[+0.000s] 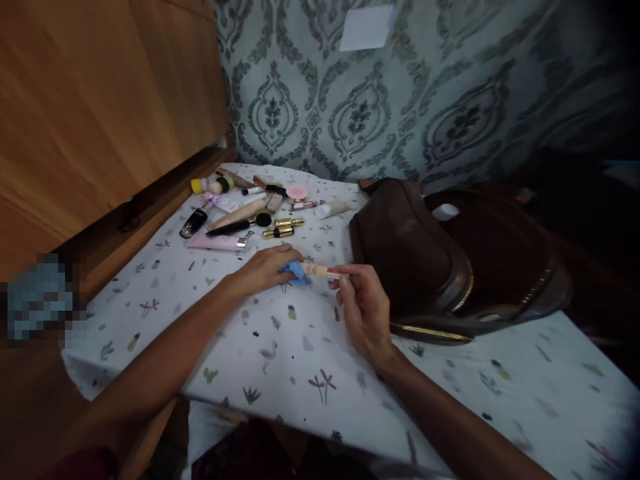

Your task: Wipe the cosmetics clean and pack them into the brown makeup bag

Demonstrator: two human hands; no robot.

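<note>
Over the middle of the table, my left hand (273, 267) is closed on a crumpled blue cloth (297, 271). The cloth touches one end of a slim beige tube (315, 269). My right hand (365, 310) pinches the other end of that tube between thumb and fingers. Its label is too small to read. Beyond my left hand lie two gold-and-black lipsticks (283, 230), a pink tube (217, 243) with a silver cap and a black makeup brush (240, 226).
A brown leather bag (430, 260) stands open on the right, a white item (445, 212) showing in its mouth. More cosmetics, including a pink round compact (297, 193) and a cream tube (333, 207), lie at the back left. A wooden cabinet (110, 93) borders the left side.
</note>
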